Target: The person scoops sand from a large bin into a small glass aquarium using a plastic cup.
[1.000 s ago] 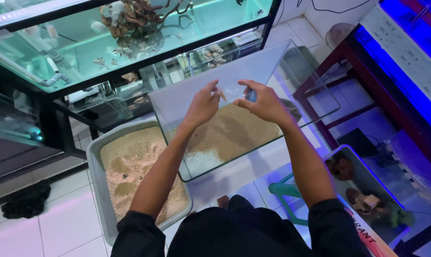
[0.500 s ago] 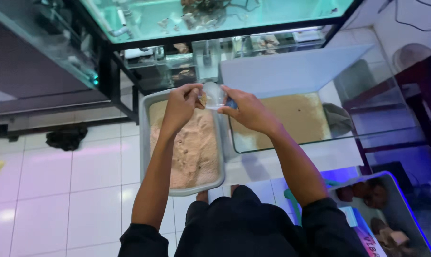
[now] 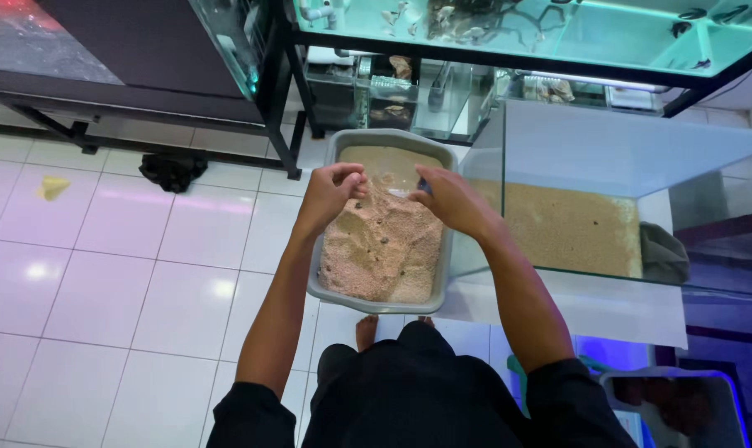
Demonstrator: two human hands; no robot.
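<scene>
My left hand (image 3: 333,192) and my right hand (image 3: 447,202) are low over a grey plastic tray (image 3: 324,286) filled with tan sand (image 3: 384,249). Between them they hold a small clear cup (image 3: 392,176), its mouth down near the sand; it is transparent and hard to make out. The left fingers are curled on its left rim and the right hand grips its right side. Just to the right of the tray stands a glass tank (image 3: 575,145) with a flat layer of the same sand (image 3: 571,228) on its bottom.
A black metal stand (image 3: 283,99) carries lit aquariums (image 3: 517,29), with small tanks (image 3: 392,91) on its lower shelf. A dark cloth (image 3: 172,172) and a yellow scrap (image 3: 53,187) lie on the white tiled floor. A second tray (image 3: 683,406) sits at bottom right.
Both hands moved left with the clear cup, from above the glass tank down to the sand in the grey tray. The view swung left with them.
</scene>
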